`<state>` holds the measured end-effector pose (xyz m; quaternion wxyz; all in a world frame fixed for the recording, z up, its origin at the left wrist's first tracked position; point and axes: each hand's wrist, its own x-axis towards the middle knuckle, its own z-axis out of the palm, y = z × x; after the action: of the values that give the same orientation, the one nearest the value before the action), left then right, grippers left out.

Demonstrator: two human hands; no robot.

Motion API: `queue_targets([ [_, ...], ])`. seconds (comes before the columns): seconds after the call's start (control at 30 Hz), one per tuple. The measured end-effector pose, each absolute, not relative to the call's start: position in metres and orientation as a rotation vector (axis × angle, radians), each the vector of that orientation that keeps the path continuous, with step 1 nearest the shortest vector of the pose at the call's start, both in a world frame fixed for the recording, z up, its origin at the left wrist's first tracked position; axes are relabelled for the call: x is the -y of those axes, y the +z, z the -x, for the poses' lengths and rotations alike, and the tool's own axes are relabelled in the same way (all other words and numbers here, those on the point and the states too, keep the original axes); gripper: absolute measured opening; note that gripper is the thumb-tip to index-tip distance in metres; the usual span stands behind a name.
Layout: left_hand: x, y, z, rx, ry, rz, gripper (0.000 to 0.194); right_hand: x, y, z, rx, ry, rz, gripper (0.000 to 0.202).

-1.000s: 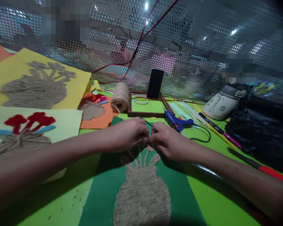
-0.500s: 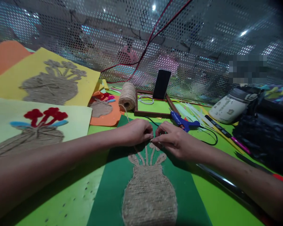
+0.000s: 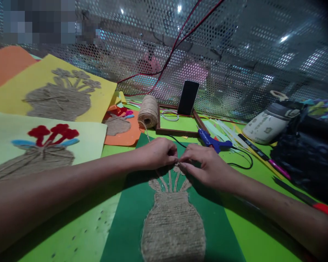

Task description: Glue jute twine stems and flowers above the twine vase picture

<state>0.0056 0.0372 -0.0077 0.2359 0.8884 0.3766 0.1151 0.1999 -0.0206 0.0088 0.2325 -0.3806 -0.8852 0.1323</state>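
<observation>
A green sheet point(image 3: 125, 225) lies in front of me, bearing a vase shape of wound jute twine point(image 3: 173, 225) with twine stems and leaves rising from its neck. Above the stems, my left hand point(image 3: 164, 153) is closed in a pinch on the twine. My right hand point(image 3: 199, 162) pinches at the same spot from the right, thumb and fingertips on a small piece of twine flower point(image 3: 176, 168). Both hands partly cover the flower. A strand runs from the twine spool point(image 3: 148, 111) down behind my left hand.
A blue glue gun point(image 3: 210, 140) with a black cord lies beyond my right hand. Behind are a wooden frame point(image 3: 177, 132) and a phone point(image 3: 188, 97). Finished twine pictures on yellow sheets point(image 3: 104, 85) lie left. A bottle point(image 3: 265, 123), marker point(image 3: 253, 146) and black bag point(image 3: 303, 160) are right.
My right hand has turned and shifted slightly, its fingers now lower over the twine flower and covering more of the right leaf. My left hand stays nearly still.
</observation>
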Motion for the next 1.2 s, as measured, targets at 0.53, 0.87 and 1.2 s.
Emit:
queue_targets([
  [0.53, -0.0333, -0.0104, -0.0075, -1.042, 0.448, -2.353, 0.011, 0.0253, 0.0045, -0.2005, 2.703, 0.178, 1.000, 0.021],
  [0.87, -0.0374, -0.0154, -0.0061, -1.044, 0.504, -2.280, 0.011, 0.0280, 0.0044, -0.2020, 2.703, 0.205, 0.993, 0.024],
  [1.2, -0.0355, -0.0150, -0.0069, -1.048, 0.522, -2.345, 0.009, 0.0312, 0.0017, -0.2030, 2.645, 0.208, 0.984, 0.025],
])
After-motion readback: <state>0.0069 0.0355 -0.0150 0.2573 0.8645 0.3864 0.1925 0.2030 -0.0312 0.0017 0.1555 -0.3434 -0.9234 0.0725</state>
